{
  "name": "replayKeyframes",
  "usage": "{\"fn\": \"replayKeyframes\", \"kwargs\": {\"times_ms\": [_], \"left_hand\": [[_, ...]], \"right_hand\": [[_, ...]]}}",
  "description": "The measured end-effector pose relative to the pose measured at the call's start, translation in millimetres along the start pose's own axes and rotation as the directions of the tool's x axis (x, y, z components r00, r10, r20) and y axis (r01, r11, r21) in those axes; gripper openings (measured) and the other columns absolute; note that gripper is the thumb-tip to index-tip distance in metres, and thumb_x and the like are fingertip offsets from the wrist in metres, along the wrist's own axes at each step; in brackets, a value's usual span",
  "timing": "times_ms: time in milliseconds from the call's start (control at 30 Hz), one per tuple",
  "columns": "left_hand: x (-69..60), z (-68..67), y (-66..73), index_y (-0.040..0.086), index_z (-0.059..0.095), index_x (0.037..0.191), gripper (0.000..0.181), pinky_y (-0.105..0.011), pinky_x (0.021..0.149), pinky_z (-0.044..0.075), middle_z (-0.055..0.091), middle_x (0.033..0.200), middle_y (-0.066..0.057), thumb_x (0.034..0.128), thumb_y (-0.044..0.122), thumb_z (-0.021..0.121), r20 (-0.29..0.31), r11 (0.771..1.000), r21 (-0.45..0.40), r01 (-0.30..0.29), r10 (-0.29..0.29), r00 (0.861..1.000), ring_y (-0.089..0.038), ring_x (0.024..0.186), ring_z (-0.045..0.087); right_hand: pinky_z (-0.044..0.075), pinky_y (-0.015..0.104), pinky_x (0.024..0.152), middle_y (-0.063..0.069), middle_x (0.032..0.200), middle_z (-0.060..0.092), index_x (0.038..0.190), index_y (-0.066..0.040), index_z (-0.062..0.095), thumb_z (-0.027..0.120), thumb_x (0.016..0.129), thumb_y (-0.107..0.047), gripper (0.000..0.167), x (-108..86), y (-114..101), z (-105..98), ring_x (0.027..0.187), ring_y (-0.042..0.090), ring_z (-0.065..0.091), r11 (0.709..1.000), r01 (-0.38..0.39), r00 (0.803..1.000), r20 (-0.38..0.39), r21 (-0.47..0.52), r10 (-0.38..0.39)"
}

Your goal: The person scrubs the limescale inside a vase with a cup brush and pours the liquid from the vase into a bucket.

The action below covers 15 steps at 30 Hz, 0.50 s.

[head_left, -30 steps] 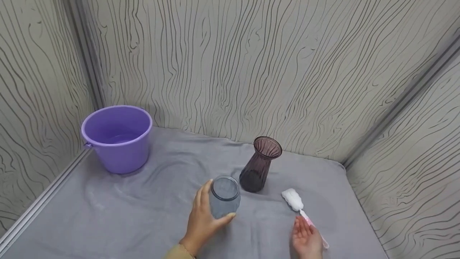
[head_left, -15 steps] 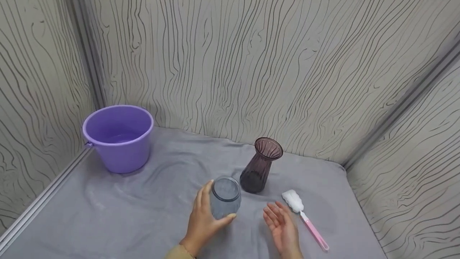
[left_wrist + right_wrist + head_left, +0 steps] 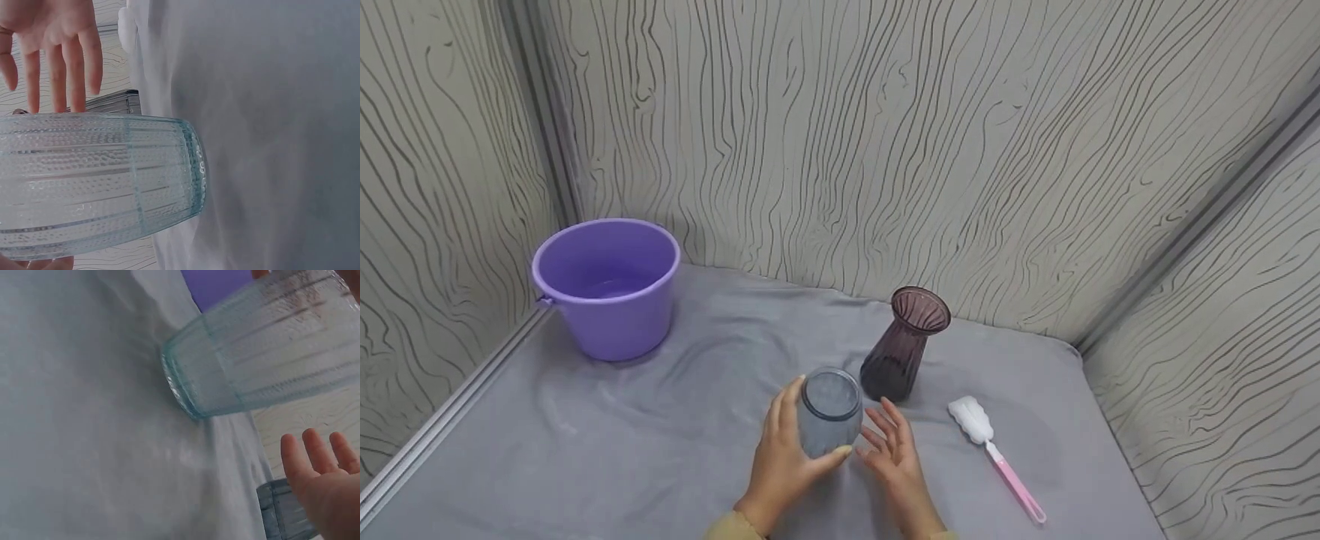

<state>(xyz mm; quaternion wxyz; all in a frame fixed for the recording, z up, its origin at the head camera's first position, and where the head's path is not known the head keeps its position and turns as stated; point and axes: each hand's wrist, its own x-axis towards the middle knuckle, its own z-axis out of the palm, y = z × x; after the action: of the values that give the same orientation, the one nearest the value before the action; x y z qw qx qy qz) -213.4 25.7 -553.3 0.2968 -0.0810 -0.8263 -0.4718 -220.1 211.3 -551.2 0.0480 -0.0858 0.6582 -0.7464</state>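
Observation:
A bluish clear glass vase [image 3: 831, 420] with ribbed, textured sides is in my left hand [image 3: 787, 457], its mouth facing up toward the head camera. Fingers wrap its left side while the thumb lies across the near side. Whether its base [image 3: 194, 169] touches the cloth, I cannot tell. Just right of this vase, my right hand [image 3: 896, 457] has its fingers spread and holds nothing. In the right wrist view those fingers [image 3: 318, 450] are apart from the glass. Behind the right hand stands a purple fluted glass vase [image 3: 896, 352] with a flared rim.
To the right lies a sponge brush [image 3: 1001, 461] with a white head and pink handle. A purple bucket [image 3: 619, 330] stands at the back left. Grey cloth [image 3: 622, 450] covers the table, and patterned panels [image 3: 810, 150] enclose it at the back and sides.
My right hand has moved left, away from beside the brush handle, to the right side of the bluish vase. The left hand keeps its grip with hardly any movement.

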Motion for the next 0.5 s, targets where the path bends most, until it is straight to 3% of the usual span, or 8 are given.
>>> {"fn": "replayKeyframes", "kwargs": {"times_ms": [200,300,500], "left_hand": [[1.0,1.5,-1.4,0.005,0.037,0.151,0.113,-0.053,0.097,0.051,0.047,0.144,-0.019,0.0626,0.043,0.096,-0.018,1.000,-0.006,-0.020,0.019,1.000,-0.035,0.131,0.050],[1.4,1.7,-1.8,0.005,0.037,0.151,0.112,-0.053,0.097,0.051,0.047,0.143,-0.019,0.0632,0.044,0.095,-0.022,1.000,-0.005,-0.029,0.029,0.999,-0.035,0.131,0.050],[0.8,1.1,-1.8,0.007,0.037,0.152,0.111,-0.054,0.098,0.050,0.047,0.144,-0.019,0.0649,0.047,0.094,-0.015,1.000,-0.004,-0.019,0.019,1.000,-0.035,0.131,0.049]], "right_hand": [[0.035,0.044,0.111,0.031,0.161,0.016,0.160,-0.003,0.008,0.072,0.085,-0.001,0.099,1.2,8,13,0.146,0.044,0.023,0.997,0.032,0.996,0.087,-0.072,-0.026],[0.029,0.044,0.116,0.032,0.162,0.010,0.159,-0.001,0.006,0.075,0.081,0.003,0.104,1.7,9,18,0.149,0.047,0.016,0.998,0.008,0.997,0.082,-0.067,-0.003],[0.013,0.058,0.119,0.030,0.165,-0.003,0.158,-0.001,0.004,0.075,0.074,0.009,0.111,5.4,15,26,0.150,0.049,-0.003,0.995,-0.002,0.998,0.065,-0.102,0.009]]}}
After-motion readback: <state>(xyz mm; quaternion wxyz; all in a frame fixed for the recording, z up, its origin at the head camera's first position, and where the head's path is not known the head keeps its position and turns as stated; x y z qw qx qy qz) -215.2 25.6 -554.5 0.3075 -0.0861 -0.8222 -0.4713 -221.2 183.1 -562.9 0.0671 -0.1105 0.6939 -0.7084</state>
